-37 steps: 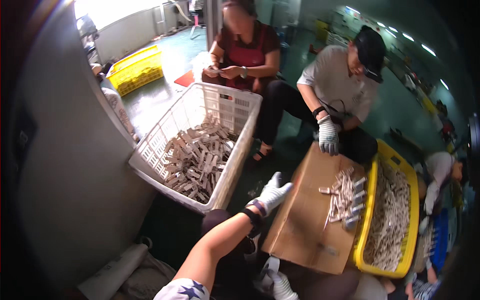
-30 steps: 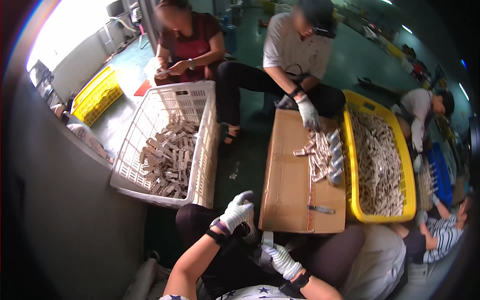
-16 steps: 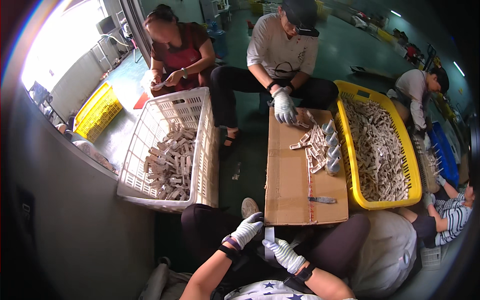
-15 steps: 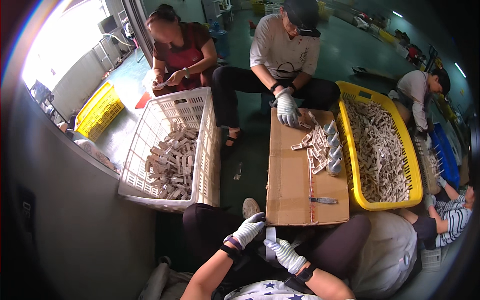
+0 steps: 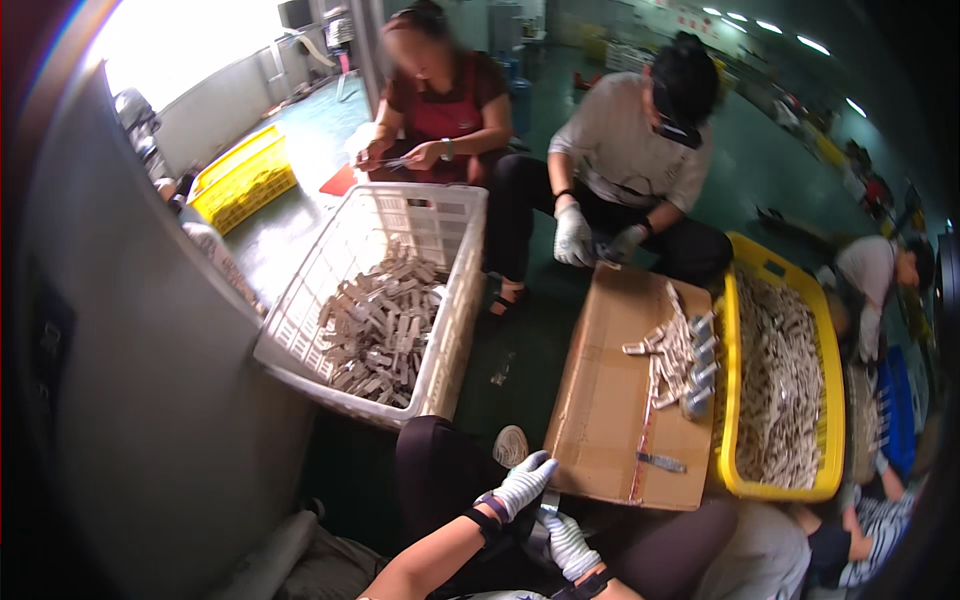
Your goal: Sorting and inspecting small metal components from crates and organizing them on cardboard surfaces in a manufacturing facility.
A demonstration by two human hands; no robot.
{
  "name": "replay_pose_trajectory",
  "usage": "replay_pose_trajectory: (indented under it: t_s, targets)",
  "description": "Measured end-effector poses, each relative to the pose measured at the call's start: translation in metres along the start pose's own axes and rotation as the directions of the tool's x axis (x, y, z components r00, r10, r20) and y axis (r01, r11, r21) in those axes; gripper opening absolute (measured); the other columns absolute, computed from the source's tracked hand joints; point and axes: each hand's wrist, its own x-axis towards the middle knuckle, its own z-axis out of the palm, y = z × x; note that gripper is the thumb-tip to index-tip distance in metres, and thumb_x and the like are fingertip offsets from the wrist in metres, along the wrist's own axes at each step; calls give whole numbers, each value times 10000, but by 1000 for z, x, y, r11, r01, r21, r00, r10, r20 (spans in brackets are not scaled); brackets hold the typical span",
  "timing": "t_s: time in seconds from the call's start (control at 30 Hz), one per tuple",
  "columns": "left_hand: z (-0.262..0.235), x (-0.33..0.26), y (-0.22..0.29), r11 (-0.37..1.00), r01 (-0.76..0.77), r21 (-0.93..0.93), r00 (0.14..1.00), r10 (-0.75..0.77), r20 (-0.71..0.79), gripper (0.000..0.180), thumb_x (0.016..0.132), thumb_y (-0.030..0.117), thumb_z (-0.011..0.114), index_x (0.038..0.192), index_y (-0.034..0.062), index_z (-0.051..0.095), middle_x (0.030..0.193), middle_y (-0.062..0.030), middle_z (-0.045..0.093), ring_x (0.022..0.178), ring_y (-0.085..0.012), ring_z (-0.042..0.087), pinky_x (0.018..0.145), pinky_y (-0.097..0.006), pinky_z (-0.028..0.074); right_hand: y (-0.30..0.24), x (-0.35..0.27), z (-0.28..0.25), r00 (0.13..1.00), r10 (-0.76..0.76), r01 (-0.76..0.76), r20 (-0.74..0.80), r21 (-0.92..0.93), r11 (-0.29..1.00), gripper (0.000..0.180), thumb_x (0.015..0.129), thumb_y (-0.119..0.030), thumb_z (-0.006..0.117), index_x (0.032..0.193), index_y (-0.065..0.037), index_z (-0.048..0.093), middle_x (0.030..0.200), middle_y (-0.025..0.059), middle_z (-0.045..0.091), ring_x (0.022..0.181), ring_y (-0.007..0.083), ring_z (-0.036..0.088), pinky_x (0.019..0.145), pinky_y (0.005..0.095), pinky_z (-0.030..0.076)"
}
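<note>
Both my hands wear white striped gloves, low over my lap at the near edge of a cardboard box (image 5: 600,400). My left hand (image 5: 525,483) is closed beside the box's near left corner; what its fingers hold is hidden. My right hand (image 5: 568,545) closes on a small flat pale piece (image 5: 549,503) that sticks up between the hands. On the box lie several beige plastic pieces (image 5: 668,352), a row of grey-capped bottles (image 5: 703,365) and a flat grey blade-like tool (image 5: 661,462).
A white crate (image 5: 462,330) of pale parts stands left, a yellow crate (image 5: 733,400) of beige parts right. Across the box sits a person (image 5: 640,140) in gloves; another person (image 5: 440,110) handles a small piece behind the white crate. A grey wall (image 5: 150,400) borders the left.
The whole view has shifted, so the scene sits further right and lower. The person across has drawn a gloved hand off the box; both their hands now meet behind its far edge.
</note>
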Motion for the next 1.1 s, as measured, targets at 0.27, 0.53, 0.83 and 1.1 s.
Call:
replay_pose_trajectory:
  t_s: [0.27,0.53,0.83,1.1]
  targets:
    - [2,-1,1,996,10,-84,1000,-12,-17,539,962,442,491,1287,15,535,1252,-177,599,1192,-292,546,1003,-337,412,-17,-2,14,988,124,-129,97,52,990,364,955,-228,498,1238,-10,571,1177,78,625,1055,196,605,941,336,484]
    - [2,4,1,991,20,-129,999,-24,-30,540,956,436,493,1278,4,540,1240,-176,606,1176,-298,554,1003,-347,415,-96,-46,63,980,158,-195,-119,-450,871,388,994,-303,405,1041,-10,655,954,113,673,905,238,619,808,344,500]
    - [3,8,2,991,6,-135,1000,-5,8,542,953,437,491,1276,4,541,1242,-176,605,1179,-286,553,1002,-348,415,-42,-12,24,977,207,-211,-44,-207,955,356,983,-277,452,1161,-5,597,1045,116,657,946,238,622,850,361,507]
    - [0,5,0,987,21,-158,1000,-24,-13,541,953,440,496,1273,6,545,1233,-162,612,1164,-275,561,991,-346,422,-32,-6,21,977,215,-215,7,42,976,383,953,-306,553,1183,-2,593,1071,71,648,918,179,626,823,332,516]
